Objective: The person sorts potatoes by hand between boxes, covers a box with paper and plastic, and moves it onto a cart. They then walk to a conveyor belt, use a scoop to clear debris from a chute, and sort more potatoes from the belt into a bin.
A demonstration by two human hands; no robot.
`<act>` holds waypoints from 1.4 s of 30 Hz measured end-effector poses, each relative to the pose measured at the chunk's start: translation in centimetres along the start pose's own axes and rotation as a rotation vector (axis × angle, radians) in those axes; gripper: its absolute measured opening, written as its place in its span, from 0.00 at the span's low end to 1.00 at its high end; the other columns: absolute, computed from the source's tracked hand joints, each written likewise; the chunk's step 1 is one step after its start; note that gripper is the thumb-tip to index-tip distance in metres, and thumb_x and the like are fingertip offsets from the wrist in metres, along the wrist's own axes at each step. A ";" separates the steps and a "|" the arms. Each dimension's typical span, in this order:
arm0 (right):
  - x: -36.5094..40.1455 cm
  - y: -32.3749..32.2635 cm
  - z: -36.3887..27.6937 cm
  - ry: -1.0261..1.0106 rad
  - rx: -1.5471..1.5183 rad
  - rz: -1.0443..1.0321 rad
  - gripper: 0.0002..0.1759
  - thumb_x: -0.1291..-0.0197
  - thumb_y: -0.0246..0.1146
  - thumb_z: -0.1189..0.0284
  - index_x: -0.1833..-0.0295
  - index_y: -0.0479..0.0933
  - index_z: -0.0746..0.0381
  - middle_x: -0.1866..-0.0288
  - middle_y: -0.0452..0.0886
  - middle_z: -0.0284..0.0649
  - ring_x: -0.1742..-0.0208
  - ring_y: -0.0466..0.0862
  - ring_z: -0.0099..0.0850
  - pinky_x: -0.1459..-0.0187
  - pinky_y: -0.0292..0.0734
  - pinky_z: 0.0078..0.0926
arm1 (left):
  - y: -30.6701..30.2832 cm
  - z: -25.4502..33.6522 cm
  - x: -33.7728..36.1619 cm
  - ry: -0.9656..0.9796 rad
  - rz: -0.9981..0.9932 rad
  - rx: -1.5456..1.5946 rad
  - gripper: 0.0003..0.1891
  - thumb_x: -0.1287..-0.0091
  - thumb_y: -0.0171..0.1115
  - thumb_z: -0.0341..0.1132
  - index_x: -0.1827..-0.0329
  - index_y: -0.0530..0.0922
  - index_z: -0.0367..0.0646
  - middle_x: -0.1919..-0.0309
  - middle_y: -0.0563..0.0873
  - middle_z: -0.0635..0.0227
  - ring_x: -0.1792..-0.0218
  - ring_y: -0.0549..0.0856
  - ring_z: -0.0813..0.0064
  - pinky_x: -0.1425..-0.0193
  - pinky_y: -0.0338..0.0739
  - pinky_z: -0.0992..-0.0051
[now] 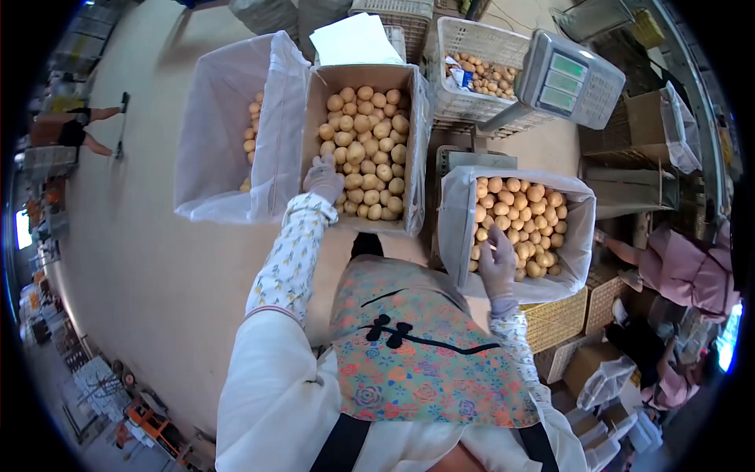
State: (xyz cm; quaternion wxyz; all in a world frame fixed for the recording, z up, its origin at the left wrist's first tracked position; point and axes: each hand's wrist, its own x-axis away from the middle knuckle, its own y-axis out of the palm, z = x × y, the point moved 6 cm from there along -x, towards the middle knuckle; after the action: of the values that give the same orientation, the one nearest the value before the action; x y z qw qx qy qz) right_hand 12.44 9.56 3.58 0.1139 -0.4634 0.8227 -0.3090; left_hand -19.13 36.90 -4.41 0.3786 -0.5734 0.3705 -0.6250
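My left hand, in a thin pale glove, is at the left side of a plastic-lined cardboard box. Its partly bent fingers are spread beside the round, tan, potato-like produce that fills this box; no piece shows in its grip. Over the left part of a second plastic-lined box is my gloved right hand, fingers raised and apart, thumb separate. More of the same produce heaps up beneath and beside it. Nothing is visible between those fingers, though the palm side is partly hidden.
A third lined box with some produce adjoins on the left. Behind stand a digital scale display and a white crate of produce. White sheets lie beyond the middle box. Co-workers in pink are at the right.
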 end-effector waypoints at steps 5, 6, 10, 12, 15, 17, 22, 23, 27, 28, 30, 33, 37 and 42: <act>-3.8 12.4 -13.5 -0.305 0.014 -0.208 0.24 0.42 0.63 0.71 0.39 0.73 0.67 0.50 0.80 0.51 0.49 0.80 0.48 0.47 0.76 0.38 | 5.0 -0.9 -7.2 -0.038 -0.271 -0.134 0.25 0.36 0.60 0.45 0.40 0.69 0.42 0.44 0.77 0.55 0.44 0.82 0.59 0.49 0.81 0.61; -4.7 15.2 -14.7 -0.331 0.039 -0.264 0.26 0.41 0.62 0.70 0.37 0.72 0.65 0.48 0.79 0.51 0.48 0.79 0.50 0.46 0.75 0.39 | 3.6 -0.5 -6.7 -0.002 -0.364 -0.082 0.25 0.37 0.61 0.45 0.41 0.70 0.42 0.45 0.78 0.55 0.44 0.82 0.60 0.50 0.81 0.62; -9.1 25.8 -12.2 -0.287 0.237 -0.406 0.31 0.41 0.62 0.65 0.31 0.67 0.56 0.41 0.72 0.52 0.42 0.74 0.50 0.42 0.73 0.41 | -3.9 0.1 0.7 0.292 -0.232 0.407 0.23 0.40 0.63 0.43 0.46 0.73 0.39 0.51 0.82 0.54 0.47 0.83 0.60 0.49 0.79 0.62; -11.1 29.0 -12.0 -0.209 0.343 -0.470 0.33 0.43 0.63 0.63 0.31 0.66 0.52 0.40 0.69 0.51 0.40 0.73 0.50 0.42 0.72 0.41 | -9.3 -2.4 5.7 0.447 0.157 0.663 0.25 0.42 0.65 0.38 0.43 0.71 0.37 0.49 0.81 0.53 0.49 0.82 0.57 0.46 0.78 0.61; -12.5 32.8 -12.4 -0.132 0.459 -0.561 0.36 0.47 0.67 0.65 0.31 0.67 0.50 0.38 0.66 0.55 0.38 0.71 0.53 0.38 0.70 0.41 | -11.7 -11.4 6.4 0.430 0.544 0.741 0.29 0.39 0.65 0.32 0.35 0.67 0.36 0.39 0.72 0.51 0.42 0.77 0.56 0.41 0.76 0.61; -13.6 34.5 -11.7 -0.123 0.506 -0.570 0.30 0.50 0.68 0.68 0.38 0.71 0.49 0.42 0.68 0.54 0.42 0.72 0.53 0.39 0.72 0.41 | -15.0 -15.1 5.6 0.277 0.699 0.448 0.31 0.38 0.65 0.32 0.32 0.65 0.36 0.32 0.65 0.51 0.37 0.73 0.58 0.40 0.76 0.60; -15.3 31.5 -19.4 -0.256 -0.003 -0.176 0.25 0.52 0.67 0.71 0.45 0.75 0.55 0.49 0.72 0.50 0.45 0.73 0.49 0.42 0.71 0.38 | -10.1 -14.6 4.8 0.152 0.188 0.178 0.27 0.36 0.62 0.47 0.39 0.72 0.40 0.47 0.80 0.48 0.51 0.83 0.54 0.49 0.77 0.56; -14.2 29.9 -24.1 -0.427 -0.075 -0.106 0.25 0.53 0.67 0.70 0.44 0.75 0.56 0.48 0.73 0.49 0.45 0.73 0.49 0.43 0.71 0.40 | -8.3 -14.2 5.2 0.051 -0.044 0.116 0.26 0.35 0.60 0.51 0.41 0.74 0.41 0.51 0.83 0.47 0.54 0.84 0.52 0.51 0.78 0.55; -9.6 29.6 -38.2 -0.955 -0.413 -0.251 0.24 0.50 0.69 0.71 0.46 0.76 0.64 0.60 0.81 0.42 0.58 0.80 0.35 0.52 0.74 0.32 | -6.0 -14.3 4.3 -0.038 -0.131 0.103 0.26 0.33 0.53 0.56 0.46 0.77 0.44 0.63 0.86 0.50 0.60 0.85 0.50 0.53 0.77 0.56; -10.9 29.7 -37.4 -0.820 -0.401 -0.212 0.23 0.49 0.68 0.71 0.46 0.77 0.64 0.62 0.81 0.42 0.60 0.80 0.35 0.54 0.75 0.32 | -6.5 -14.3 4.2 -0.067 -0.065 0.220 0.25 0.33 0.53 0.55 0.44 0.77 0.45 0.63 0.87 0.51 0.60 0.85 0.50 0.52 0.77 0.55; -15.3 31.6 -33.8 -0.546 -0.378 -0.135 0.21 0.48 0.68 0.71 0.47 0.78 0.64 0.67 0.81 0.41 0.63 0.80 0.33 0.58 0.76 0.33 | -6.7 -14.7 4.1 -0.184 0.038 0.096 0.24 0.32 0.52 0.56 0.45 0.79 0.47 0.65 0.87 0.52 0.62 0.86 0.52 0.55 0.77 0.55; -21.2 33.3 -23.6 -0.165 0.018 -0.400 0.25 0.41 0.60 0.64 0.40 0.73 0.64 0.61 0.84 0.47 0.59 0.84 0.39 0.56 0.78 0.36 | -6.9 -14.5 4.4 -0.232 0.044 0.015 0.28 0.32 0.50 0.60 0.48 0.79 0.43 0.63 0.86 0.49 0.60 0.86 0.50 0.54 0.78 0.56; -20.5 40.7 -17.7 -0.204 0.604 -0.850 0.31 0.41 0.61 0.58 0.35 0.67 0.59 0.42 0.79 0.52 0.40 0.79 0.45 0.38 0.71 0.38 | -7.3 -14.3 4.3 -0.174 0.161 0.023 0.26 0.32 0.52 0.59 0.50 0.80 0.46 0.68 0.86 0.53 0.66 0.86 0.51 0.60 0.79 0.57; -21.2 40.3 -17.1 -0.045 0.466 -0.773 0.30 0.42 0.62 0.57 0.37 0.69 0.60 0.50 0.82 0.53 0.46 0.82 0.45 0.43 0.75 0.38 | -6.9 -14.5 4.3 -0.214 0.094 0.054 0.26 0.33 0.52 0.61 0.53 0.81 0.46 0.70 0.87 0.55 0.67 0.85 0.50 0.59 0.78 0.55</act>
State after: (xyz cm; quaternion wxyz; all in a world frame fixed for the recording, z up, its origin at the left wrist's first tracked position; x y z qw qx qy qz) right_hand -11.98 49.41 -9.81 0.1096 -0.7051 0.4951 -0.4956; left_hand -34.21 36.46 2.66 0.4603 -0.6086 0.3372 -0.5514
